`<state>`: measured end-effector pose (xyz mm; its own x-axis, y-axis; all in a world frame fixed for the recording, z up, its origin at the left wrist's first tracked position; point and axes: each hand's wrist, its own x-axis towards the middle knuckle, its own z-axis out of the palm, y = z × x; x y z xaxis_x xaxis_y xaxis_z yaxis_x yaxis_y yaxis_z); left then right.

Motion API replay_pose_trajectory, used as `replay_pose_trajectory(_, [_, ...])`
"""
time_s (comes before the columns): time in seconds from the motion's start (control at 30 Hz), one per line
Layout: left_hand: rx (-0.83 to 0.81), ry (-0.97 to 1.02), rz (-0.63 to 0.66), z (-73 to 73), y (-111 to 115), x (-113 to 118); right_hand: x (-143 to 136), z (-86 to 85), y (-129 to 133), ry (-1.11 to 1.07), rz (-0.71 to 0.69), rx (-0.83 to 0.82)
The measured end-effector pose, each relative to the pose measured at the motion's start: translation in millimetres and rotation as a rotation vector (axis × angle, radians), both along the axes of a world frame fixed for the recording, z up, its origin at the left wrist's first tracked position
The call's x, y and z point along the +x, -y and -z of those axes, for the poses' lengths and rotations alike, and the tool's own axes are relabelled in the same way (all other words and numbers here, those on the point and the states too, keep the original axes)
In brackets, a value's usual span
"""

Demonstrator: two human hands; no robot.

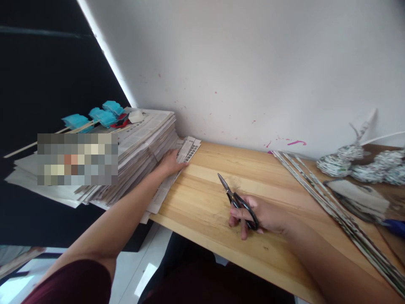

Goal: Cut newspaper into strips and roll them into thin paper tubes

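A pair of scissors (232,194) with black handles is in my right hand (248,213), its fingers through and around the loops. The blades look closed and point up and away, over the wooden table. My left hand (172,162) reaches out to the left side and grips a pile of cut newspaper strips (189,148) between thumb and fingers. The strips lie along the table's left edge, right against a tall stack of newspapers (158,137). My left fingertips are partly hidden by the hand.
Blue folded paper pieces on sticks (106,116) lie on the newspaper stack. Long rolled paper rods (329,207) cross the right side of the table (209,181). Behind them are woven paper shapes (340,160) and a whitish cloth-like item (360,198). A white wall (240,76) stands behind.
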<state>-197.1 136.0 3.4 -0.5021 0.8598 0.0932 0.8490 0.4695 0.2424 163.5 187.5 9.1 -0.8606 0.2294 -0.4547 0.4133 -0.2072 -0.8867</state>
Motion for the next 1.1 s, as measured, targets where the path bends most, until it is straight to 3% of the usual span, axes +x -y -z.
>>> replay_pose_trajectory(0.17, [0.028, 0.105, 0.019, -5.2, -26, -1, -1, -0.8, 0, 0.007, 0.0, -0.024])
replay_pose_trajectory(0.47, [0.083, 0.083, 0.1, -4.4, -39, -7, -1, -2.2, -1, 0.008, -0.022, -0.015])
replay_pose_trajectory(0.6, [0.096, 0.067, 0.133, -9.6, -29, -3, -1, -3.3, 0, 0.026, 0.0, -0.006])
replay_pose_trajectory(0.77, [-0.042, -0.046, 0.345, -6.0, -6, 16, -1, -3.8, 1, 0.03, 0.005, 0.003])
replay_pose_trajectory(0.87, [-0.119, -0.131, 0.232, -7.7, -1, 21, -2, -3.8, 1, 0.023, 0.004, 0.013])
replay_pose_trajectory(0.97, [-0.073, -0.15, 0.131, -16.5, 1, 19, -2, -3.2, 0, 0.019, -0.003, 0.022])
replay_pose_trajectory(1.1, [0.052, -0.087, 0.157, -33.4, 14, 18, -1, -2.7, 0, 0.012, -0.002, 0.026])
